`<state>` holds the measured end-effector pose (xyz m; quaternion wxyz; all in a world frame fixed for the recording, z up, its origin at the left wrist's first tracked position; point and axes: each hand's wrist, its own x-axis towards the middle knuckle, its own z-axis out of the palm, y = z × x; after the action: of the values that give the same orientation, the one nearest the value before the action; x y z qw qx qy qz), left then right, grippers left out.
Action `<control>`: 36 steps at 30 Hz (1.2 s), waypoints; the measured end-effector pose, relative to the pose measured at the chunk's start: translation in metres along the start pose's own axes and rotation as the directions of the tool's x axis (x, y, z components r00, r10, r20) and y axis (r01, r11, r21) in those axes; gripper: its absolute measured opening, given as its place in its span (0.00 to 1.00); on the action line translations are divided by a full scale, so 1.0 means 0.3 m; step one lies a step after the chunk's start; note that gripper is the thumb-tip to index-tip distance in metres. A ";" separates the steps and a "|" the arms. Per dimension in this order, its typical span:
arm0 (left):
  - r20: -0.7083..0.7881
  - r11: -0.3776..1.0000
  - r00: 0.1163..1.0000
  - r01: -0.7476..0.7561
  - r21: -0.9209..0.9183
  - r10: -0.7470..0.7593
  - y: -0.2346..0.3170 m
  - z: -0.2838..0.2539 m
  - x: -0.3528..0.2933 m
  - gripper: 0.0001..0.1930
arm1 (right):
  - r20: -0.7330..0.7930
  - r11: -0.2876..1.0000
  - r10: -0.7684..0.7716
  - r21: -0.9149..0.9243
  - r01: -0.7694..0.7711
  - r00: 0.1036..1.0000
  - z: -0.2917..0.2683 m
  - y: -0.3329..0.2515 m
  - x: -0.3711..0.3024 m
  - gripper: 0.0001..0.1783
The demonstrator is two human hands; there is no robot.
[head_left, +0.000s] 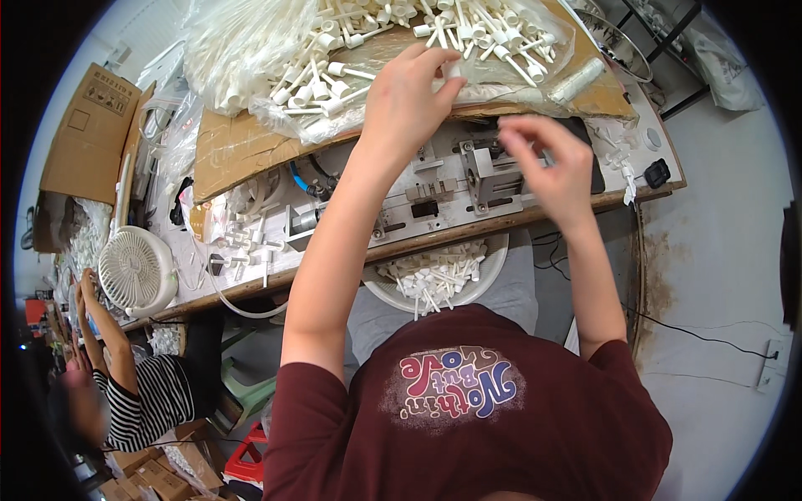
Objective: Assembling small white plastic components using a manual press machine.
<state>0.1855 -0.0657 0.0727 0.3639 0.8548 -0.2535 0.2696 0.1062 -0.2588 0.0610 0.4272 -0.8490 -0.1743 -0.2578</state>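
Observation:
My left hand (409, 96) is over the near edge of the pile of white plastic parts (493, 33), each a thin stem with a wider cap-like end. Its thumb and index finger curve toward each other around something pale that I cannot make out against the plastic bag. To the right, my right hand (555, 167) hovers above the right part of a metal bench fixture (480, 175). Its fingers are curled and smeared by motion, so whether they hold anything is hidden. The fixture, with clamps and small blocks, lies along the table's front edge.
A basin (493, 271) of white parts rests on my lap. Cardboard (225, 159) lies under the pile and the plastic bag (242, 50). Left stand a white fan (138, 271) and scattered parts (251, 242). A co-worker in a striped shirt (154, 401) sits farther left.

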 end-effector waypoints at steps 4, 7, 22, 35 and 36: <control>0.013 0.957 0.992 0.127 -0.261 -0.128 0.115 -0.113 -0.107 0.14 | -0.147 0.986 -0.104 -0.143 0.082 0.984 -0.035 0.151 0.196 0.10; 0.027 0.943 0.993 0.119 -0.310 -0.116 0.140 -0.145 -0.202 0.14 | 0.014 0.838 -0.284 -0.483 0.255 0.959 -0.074 0.318 0.342 0.23; 0.210 0.917 0.957 0.259 -0.303 -0.201 0.175 -0.127 -0.485 0.16 | 0.420 0.782 -0.163 -0.497 0.377 0.893 0.172 0.281 0.490 0.23; 0.121 0.989 0.982 0.143 0.032 -0.146 0.124 -0.049 -0.597 0.17 | 0.562 0.889 -0.163 -0.273 0.368 0.811 0.304 0.118 0.491 0.16; 0.118 0.991 0.987 0.103 0.090 -0.113 0.115 -0.042 -0.606 0.16 | 0.574 0.896 -0.142 -0.271 0.351 0.807 0.299 0.107 0.492 0.17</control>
<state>0.0283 -0.0338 -0.0204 0.3257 0.8967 -0.2171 0.2069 0.2677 -0.1930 0.0821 0.1579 -0.9200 -0.3473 -0.0901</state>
